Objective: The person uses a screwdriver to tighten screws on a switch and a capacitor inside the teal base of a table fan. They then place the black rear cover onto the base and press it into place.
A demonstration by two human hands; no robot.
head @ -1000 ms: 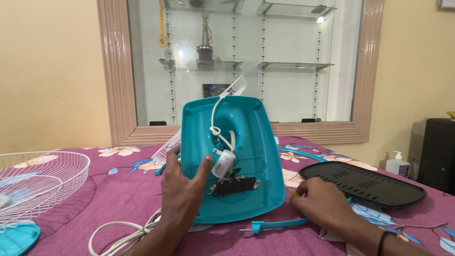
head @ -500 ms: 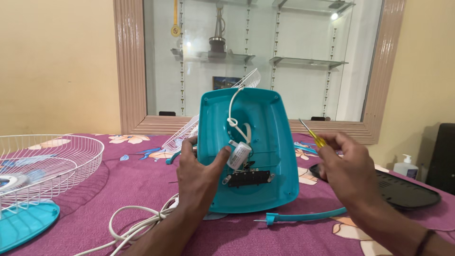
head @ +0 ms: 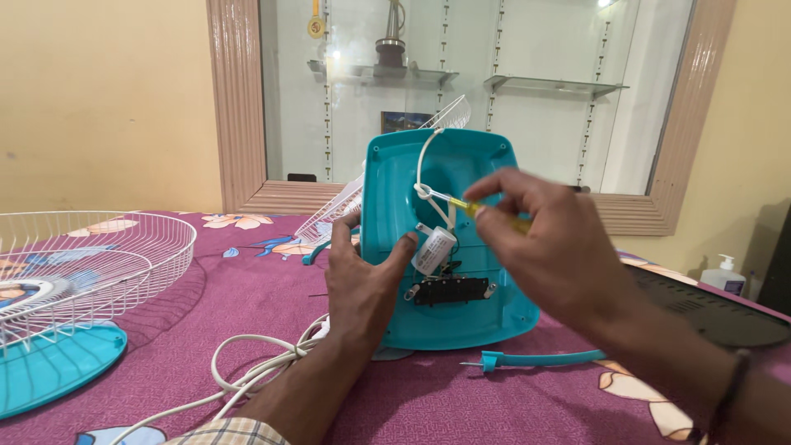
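So the whole thing sits on a table covered in a magenta floral cloth [head: 247, 305]. Biggest piece on it is the white wire fan guard [head: 82, 264], dome-side down over at the left edge, with a flat teal plastic disc [head: 49, 367] just in front of it near the front-left corner. A second white wire grille [head: 346, 206] leans behind the middle, toward the back edge.

Dead centre stands the teal plastic fan base housing [head: 486, 222], tipped up on its edge so the open underside faces the person. Inside it there's a black terminal strip [head: 449, 290] low down, a small white cylindrical capacitor [head: 432, 250] just above it, and a white wire [head: 424, 165] looping up through the cavity.

The left hand [head: 362, 284] is pressed against the left rim of the housing, thumb resting right beside the capacitor, bracing it upright. The right hand [head: 544, 239] is pinched around a yellow-handled screwdriver [head: 461, 204], tip aimed into the cavity near the wire knot.

A black flat grille panel [head: 717, 309] lies by the right edge, a white coiled power cord [head: 255, 363] trails off the front, and a thin teal plastic rod [head: 544, 359] lies just in front of the housing. A little white pump bottle [head: 725, 276] sits far right.
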